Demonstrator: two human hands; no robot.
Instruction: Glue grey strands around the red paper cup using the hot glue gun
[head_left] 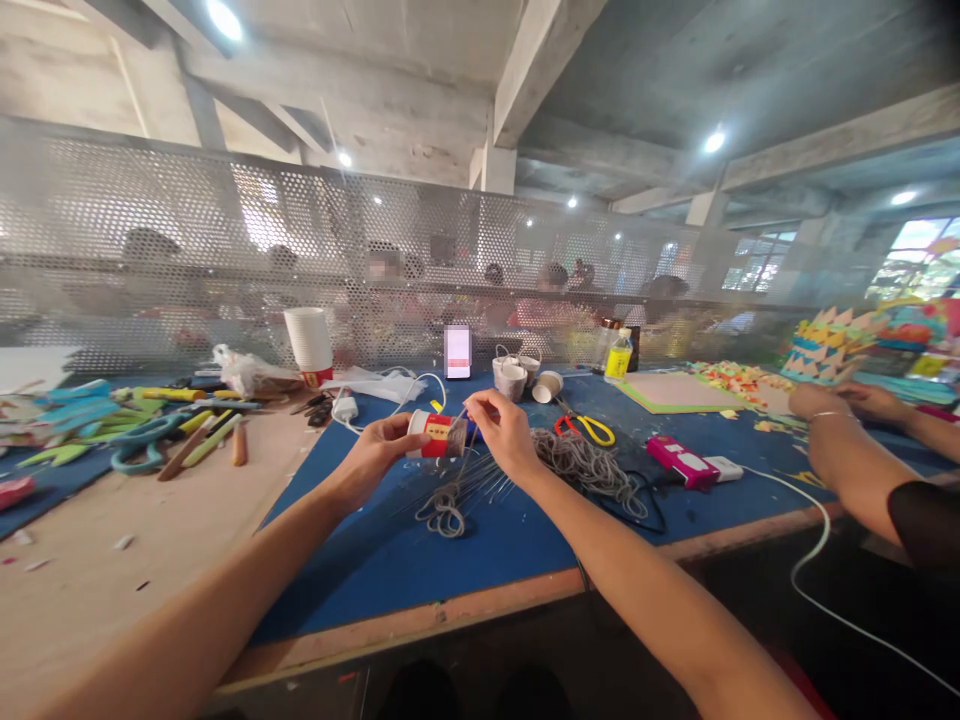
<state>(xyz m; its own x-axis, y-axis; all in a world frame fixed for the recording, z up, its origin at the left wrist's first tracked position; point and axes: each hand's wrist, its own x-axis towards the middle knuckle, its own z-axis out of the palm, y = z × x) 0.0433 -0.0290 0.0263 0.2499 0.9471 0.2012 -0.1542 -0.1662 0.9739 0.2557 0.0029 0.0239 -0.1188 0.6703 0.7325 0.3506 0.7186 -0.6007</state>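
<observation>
Paper cup point(438, 436), red-banded, is held tipped on its side above the blue desk point(352, 580), between the two hands. Its white end is gripped by the left hand point(375, 450), thumb and fingers closed on the wall. At the other end, a thin grey strand point(457, 422) seems to be pinched in the narrow grip of the right hand point(504, 432); too small to be sure. Below, a small coil of grey cord point(446, 512) is laid over thin wires point(491, 482); a larger grey heap point(592, 465) is piled to the right. Cup is judged light, thin-walled, easily dented: best held lightly, near the stiffer end. Strand is judged soft and limp, best taken close to the cup.
</observation>
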